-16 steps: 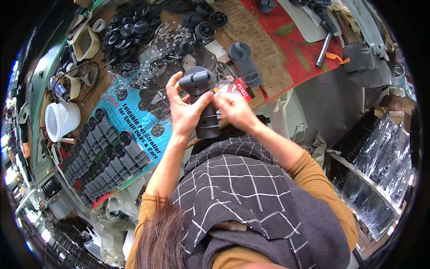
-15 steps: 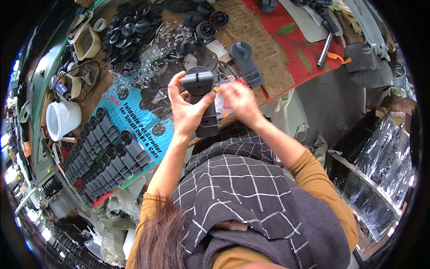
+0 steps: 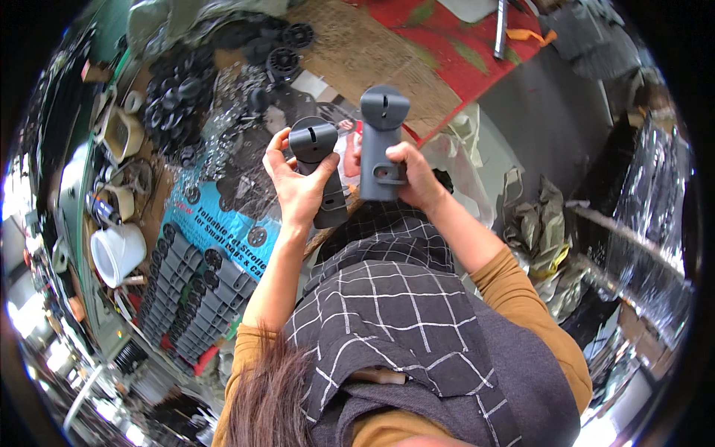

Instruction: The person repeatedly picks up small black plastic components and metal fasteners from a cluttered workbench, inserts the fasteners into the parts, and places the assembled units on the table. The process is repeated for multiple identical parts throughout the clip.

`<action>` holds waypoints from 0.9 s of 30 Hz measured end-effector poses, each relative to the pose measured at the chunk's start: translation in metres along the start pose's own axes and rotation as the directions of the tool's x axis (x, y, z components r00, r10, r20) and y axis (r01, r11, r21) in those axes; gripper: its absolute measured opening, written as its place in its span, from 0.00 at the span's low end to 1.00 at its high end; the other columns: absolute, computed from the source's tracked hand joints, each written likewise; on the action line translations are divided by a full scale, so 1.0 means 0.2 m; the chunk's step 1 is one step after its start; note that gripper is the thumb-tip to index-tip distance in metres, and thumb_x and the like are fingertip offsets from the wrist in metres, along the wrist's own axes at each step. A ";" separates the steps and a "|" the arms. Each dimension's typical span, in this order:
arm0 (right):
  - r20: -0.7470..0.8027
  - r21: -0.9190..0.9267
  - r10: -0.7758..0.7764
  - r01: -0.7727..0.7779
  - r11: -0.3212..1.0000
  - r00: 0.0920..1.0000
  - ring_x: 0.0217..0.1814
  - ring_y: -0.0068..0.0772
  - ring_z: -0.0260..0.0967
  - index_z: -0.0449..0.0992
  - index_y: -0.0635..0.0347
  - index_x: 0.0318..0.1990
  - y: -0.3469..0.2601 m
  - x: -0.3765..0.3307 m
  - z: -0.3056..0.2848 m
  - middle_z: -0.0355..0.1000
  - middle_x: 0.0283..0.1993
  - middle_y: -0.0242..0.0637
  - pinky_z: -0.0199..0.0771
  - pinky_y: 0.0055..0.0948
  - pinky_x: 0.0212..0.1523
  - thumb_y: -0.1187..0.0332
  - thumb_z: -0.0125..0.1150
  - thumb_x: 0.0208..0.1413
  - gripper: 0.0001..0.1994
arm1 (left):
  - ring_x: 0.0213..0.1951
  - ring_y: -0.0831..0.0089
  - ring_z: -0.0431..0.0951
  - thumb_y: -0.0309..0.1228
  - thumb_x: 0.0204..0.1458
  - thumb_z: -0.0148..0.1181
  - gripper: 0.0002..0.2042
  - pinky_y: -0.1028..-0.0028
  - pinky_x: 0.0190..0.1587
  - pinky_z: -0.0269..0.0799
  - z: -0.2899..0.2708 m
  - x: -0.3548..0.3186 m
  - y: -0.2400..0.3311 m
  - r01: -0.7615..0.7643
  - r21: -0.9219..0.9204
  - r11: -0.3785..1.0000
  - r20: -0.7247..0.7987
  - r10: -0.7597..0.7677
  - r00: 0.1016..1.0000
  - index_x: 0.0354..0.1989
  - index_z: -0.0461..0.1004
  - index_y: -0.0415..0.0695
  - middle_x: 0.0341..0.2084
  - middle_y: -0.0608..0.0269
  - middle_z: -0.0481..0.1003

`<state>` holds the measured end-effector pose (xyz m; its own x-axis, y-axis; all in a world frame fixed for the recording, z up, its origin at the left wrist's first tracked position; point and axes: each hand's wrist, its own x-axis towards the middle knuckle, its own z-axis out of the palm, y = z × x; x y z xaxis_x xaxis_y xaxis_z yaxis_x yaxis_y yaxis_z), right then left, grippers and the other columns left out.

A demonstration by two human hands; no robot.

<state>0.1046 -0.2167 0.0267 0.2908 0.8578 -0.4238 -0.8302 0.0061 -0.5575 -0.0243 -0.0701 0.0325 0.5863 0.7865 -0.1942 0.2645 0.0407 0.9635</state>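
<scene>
1. Cluttered bench [image 3: 350, 45], its brown worn surface stretching to the far side; a red cloth [image 3: 454, 56] with green leaf shapes covers its far right.
2. Bright blue printed sheet [image 3: 216, 235] on the bench's left half, with neat rows of grey parts [image 3: 220, 302] at its near left end.
3. Heap of dark pieces [image 3: 175, 100], far left, beyond the blue sheet.
4. White bucket [image 3: 123, 253], at the left edge.
5. Left hand [image 3: 296, 190], raised near the bench's near edge, fingers clamped on a dark grey plastic part: a tube with a broad, rounded head, tilted slightly.
6. Right hand [image 3: 418, 179], fingers clamped on a similar, lighter-looking grey part [image 3: 380, 145], just right of the first and apart from it, nearly upright, its smooth surface matt.
7. Raised oval [image 3: 386, 173] with a hole, low on the right-hand part.
8. Short dark slot [image 3: 384, 105] in each part's head.
</scene>
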 end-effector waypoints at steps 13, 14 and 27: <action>-0.805 -0.321 -0.061 -0.346 0.881 0.590 0.48 0.39 0.72 0.60 0.59 0.57 0.31 -0.69 -0.86 0.70 0.48 0.41 0.74 0.44 0.48 0.63 0.64 0.43 0.31 | 0.50 0.73 0.67 0.27 0.55 0.58 0.16 0.75 0.44 0.72 0.31 -0.03 -0.23 -0.105 0.088 0.991 0.388 0.063 0.919 0.52 0.72 0.45 0.50 0.63 0.65; -0.833 -0.442 -0.068 -0.585 0.680 0.550 0.50 0.43 0.71 0.57 0.58 0.59 0.33 -0.69 -0.98 0.69 0.52 0.45 0.73 0.47 0.49 0.62 0.65 0.43 0.35 | 0.49 0.73 0.68 0.27 0.55 0.58 0.16 0.75 0.44 0.72 0.30 -0.03 -0.24 -0.058 0.081 0.995 0.365 0.024 0.931 0.52 0.71 0.44 0.49 0.63 0.66; -0.110 -0.990 -0.849 0.019 0.140 0.516 0.38 0.37 0.73 0.73 0.61 0.39 -0.13 0.13 -0.81 0.72 0.36 0.40 0.73 0.30 0.41 0.71 0.58 0.52 0.08 | 0.45 0.72 0.73 0.21 0.52 0.58 0.11 0.72 0.50 0.68 -0.01 0.03 -0.15 0.077 -0.008 0.997 0.136 -0.075 0.988 0.44 0.74 0.39 0.40 0.62 0.74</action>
<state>0.2105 -0.2783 -0.0850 0.9075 0.3813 0.1760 0.3603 -0.4914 -0.7929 -0.0293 -0.0649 0.0031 0.6636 0.6900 -0.2890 0.3023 0.1060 0.9473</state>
